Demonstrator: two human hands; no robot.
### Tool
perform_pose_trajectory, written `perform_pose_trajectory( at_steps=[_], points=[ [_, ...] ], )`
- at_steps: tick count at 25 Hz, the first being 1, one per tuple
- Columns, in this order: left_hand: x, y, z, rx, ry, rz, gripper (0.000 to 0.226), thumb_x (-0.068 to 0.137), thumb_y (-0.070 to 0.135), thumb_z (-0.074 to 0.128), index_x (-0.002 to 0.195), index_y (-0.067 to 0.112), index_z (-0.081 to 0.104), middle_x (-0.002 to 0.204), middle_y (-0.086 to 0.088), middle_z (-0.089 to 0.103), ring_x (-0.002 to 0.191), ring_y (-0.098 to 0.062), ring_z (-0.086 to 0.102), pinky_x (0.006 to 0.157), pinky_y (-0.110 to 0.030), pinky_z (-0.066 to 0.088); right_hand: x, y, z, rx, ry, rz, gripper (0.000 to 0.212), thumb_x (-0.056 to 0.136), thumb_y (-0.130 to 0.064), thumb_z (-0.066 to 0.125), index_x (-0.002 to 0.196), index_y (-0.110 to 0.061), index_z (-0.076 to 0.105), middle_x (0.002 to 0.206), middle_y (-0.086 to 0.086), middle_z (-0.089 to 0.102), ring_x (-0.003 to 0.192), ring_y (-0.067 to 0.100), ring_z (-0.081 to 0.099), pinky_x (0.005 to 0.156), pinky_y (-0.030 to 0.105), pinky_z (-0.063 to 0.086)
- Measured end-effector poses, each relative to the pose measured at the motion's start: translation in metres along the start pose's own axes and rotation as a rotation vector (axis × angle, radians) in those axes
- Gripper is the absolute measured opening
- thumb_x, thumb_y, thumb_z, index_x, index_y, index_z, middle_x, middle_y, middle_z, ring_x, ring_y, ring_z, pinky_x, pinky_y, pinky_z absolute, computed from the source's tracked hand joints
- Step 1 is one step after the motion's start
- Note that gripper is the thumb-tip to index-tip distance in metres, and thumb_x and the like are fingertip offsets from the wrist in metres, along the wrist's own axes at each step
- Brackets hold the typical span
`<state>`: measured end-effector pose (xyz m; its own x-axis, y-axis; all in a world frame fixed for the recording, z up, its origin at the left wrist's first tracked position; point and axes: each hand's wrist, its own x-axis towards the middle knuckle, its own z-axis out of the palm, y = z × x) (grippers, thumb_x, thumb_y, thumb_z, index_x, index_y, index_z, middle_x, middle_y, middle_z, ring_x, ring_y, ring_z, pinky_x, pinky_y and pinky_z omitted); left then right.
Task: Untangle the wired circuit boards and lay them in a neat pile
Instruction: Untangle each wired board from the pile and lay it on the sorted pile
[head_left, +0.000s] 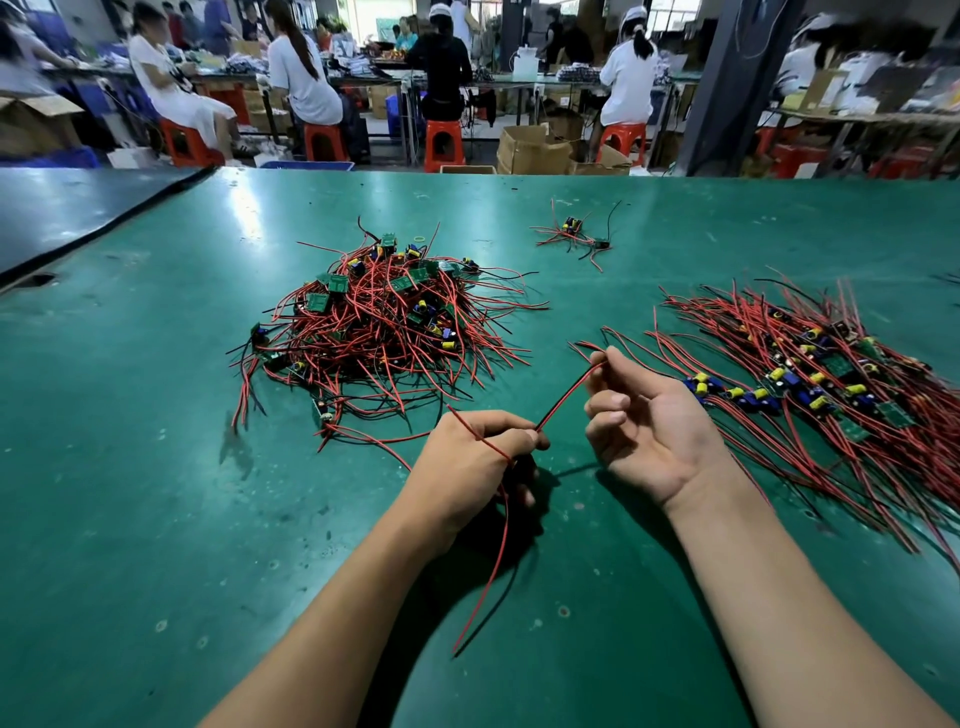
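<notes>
A tangled heap of wired circuit boards, green boards with red and black wires, lies on the green table ahead of me to the left. To the right, a laid-out pile of boards spreads in a row with wires running the same way. My left hand is closed around one wired board; the board itself is hidden in the fist, and red and black wires hang below it. My right hand, palm up, pinches the far end of a red and black wire pair stretched between both hands.
A small separate bunch of wired boards lies further back on the table. A darker table section adjoins at the far left. Beyond the table edge, several people sit on red stools among cardboard boxes.
</notes>
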<state>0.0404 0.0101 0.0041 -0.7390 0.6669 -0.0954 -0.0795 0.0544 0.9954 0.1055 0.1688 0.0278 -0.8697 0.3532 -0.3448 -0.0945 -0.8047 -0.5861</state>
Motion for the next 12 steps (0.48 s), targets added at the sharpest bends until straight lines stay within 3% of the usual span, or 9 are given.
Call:
perform_pose_trajectory(
  at_steps=[2, 6, 8, 12],
  points=[
    [-0.001, 0.001, 0.0, -0.009, -0.01, -0.014, 0.024, 0.088, 0.004, 0.061, 0.07, 0.013, 0.075, 0.055, -0.008, 0.061, 0.038, -0.02, 0.055, 0.042, -0.017, 0.04, 0.001, -0.001, -0.002, 0.028, 0.018, 0.001, 0.021, 0.091, -0.023, 0.06, 0.073, -0.011, 0.065, 0.07, -0.005, 0.052, 0.038, 0.002, 0.04, 0.034, 0.011, 0.033],
    [-0.002, 0.003, 0.0, -0.029, -0.013, -0.019, 0.022, 0.086, 0.003, 0.061, 0.07, 0.01, 0.074, 0.054, -0.008, 0.06, 0.038, -0.021, 0.053, 0.045, -0.022, 0.042, 0.0, 0.001, -0.002, 0.071, -0.034, 0.039, 0.022, 0.08, -0.022, 0.064, 0.062, -0.011, 0.067, 0.068, -0.004, 0.051, 0.04, 0.004, 0.041, 0.035, 0.013, 0.034],
    [-0.002, 0.002, -0.001, -0.047, -0.005, -0.024, 0.018, 0.086, 0.002, 0.061, 0.072, 0.006, 0.073, 0.053, -0.01, 0.059, 0.038, -0.022, 0.053, 0.044, -0.021, 0.043, 0.002, 0.003, -0.001, -0.074, 0.0, -0.044, 0.018, 0.076, -0.031, 0.069, 0.069, -0.015, 0.069, 0.067, -0.006, 0.055, 0.041, 0.003, 0.042, 0.036, 0.013, 0.033],
    [-0.002, 0.002, 0.001, -0.089, 0.018, -0.024, 0.016, 0.089, 0.002, 0.057, 0.078, 0.002, 0.068, 0.053, -0.011, 0.059, 0.037, -0.02, 0.052, 0.042, -0.018, 0.041, 0.005, 0.015, -0.003, -0.539, 0.027, -0.213, 0.036, 0.07, -0.047, 0.074, 0.09, -0.017, 0.074, 0.075, -0.006, 0.066, 0.05, 0.005, 0.047, 0.041, 0.016, 0.034]
  ],
)
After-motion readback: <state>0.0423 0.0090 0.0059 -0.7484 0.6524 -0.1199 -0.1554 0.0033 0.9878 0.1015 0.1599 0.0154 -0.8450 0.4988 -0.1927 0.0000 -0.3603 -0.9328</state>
